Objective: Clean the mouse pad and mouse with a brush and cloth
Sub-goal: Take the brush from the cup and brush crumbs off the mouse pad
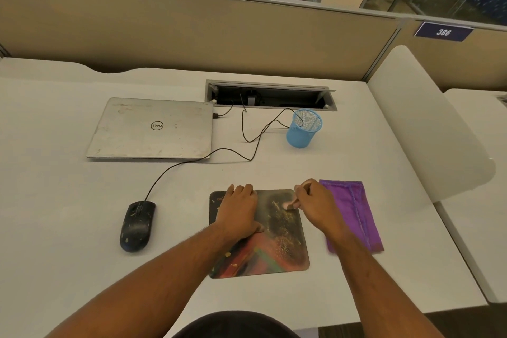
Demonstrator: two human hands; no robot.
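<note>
A dark, colourful mouse pad (277,250) lies on the white desk, strewn with pale crumbs. My left hand (238,211) rests flat on the pad's left part, palm down. My right hand (315,206) is closed around a small pinkish brush (290,204) whose tip touches the pad near its upper right corner. A folded purple cloth (356,208) lies just right of the pad, partly hidden by my right forearm. The black wired mouse (137,225), speckled with dirt, sits left of the pad.
A shut silver laptop (151,129) lies at the back left. The mouse cable (247,145) loops toward an open cable tray (270,94). A blue mesh pen cup (303,129) stands behind the pad. A white divider (428,123) bounds the desk's right side.
</note>
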